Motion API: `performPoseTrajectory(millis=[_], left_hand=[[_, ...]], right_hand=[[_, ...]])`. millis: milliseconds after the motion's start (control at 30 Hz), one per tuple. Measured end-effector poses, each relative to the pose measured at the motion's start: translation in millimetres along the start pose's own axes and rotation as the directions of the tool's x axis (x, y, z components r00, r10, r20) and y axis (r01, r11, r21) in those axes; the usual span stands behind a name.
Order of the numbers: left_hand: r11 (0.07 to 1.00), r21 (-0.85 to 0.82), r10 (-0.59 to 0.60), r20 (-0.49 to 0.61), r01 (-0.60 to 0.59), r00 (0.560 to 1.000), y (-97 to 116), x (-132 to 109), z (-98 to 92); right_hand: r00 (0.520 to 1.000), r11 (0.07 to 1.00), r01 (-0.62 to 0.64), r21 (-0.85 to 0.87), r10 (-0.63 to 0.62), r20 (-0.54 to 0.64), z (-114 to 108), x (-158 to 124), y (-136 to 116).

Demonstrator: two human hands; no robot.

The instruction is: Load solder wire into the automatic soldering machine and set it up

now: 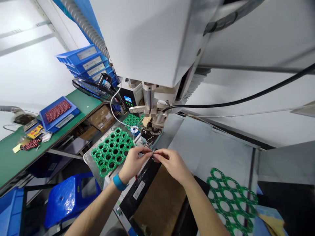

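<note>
My left hand, with a blue band on its wrist, pinches something too small to make out. My right hand meets it fingertip to fingertip, its thumb and forefinger also closed on something tiny. Both hands are just in front of the soldering head of a white machine. Beneath them lies a black tray with a brown board. Green ring-shaped circuit panels lie to the left of my hands, and another green panel is at the lower right.
A blue stool stands at the lower left. On the green bench sits a blue bin of red parts. A fan and stacked blue crates are behind. A black cable crosses at right.
</note>
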State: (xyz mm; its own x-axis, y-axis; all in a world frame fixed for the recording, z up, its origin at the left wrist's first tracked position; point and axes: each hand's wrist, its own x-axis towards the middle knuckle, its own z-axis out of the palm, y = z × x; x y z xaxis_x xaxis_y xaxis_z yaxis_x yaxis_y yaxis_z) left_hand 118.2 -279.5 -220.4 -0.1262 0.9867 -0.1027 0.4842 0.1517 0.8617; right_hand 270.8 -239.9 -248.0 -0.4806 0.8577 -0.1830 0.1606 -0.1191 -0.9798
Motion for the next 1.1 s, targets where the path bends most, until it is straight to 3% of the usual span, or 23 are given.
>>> performPoseTrajectory(millis=[167,300,433,767,1100], left_hand=[[1.0,-0.011,0.015,-0.027,-0.015,1.0,-10,13,0.9],[0.995,0.104,0.025,-0.117,-0.013,0.993,-17,21,-2.8],[0.957,0.29,0.035,-0.118,0.001,0.992,-21,28,-7.2],[0.893,0.45,0.054,-0.101,-0.003,0.993,-27,51,2.7],[0.788,0.613,0.082,-0.178,0.045,0.981,-28,66,9.4]], right_hand=[[0.998,0.987,0.069,-0.148,-0.067,0.021,-5,19,8],[0.975,0.941,0.083,-0.329,-0.144,-0.167,-7,33,18],[0.935,0.911,0.048,-0.409,-0.185,-0.302,-5,44,29],[0.894,0.852,0.076,-0.518,-0.288,-0.343,0,61,46],[0.882,0.839,0.092,-0.536,-0.319,-0.347,0,68,51]])
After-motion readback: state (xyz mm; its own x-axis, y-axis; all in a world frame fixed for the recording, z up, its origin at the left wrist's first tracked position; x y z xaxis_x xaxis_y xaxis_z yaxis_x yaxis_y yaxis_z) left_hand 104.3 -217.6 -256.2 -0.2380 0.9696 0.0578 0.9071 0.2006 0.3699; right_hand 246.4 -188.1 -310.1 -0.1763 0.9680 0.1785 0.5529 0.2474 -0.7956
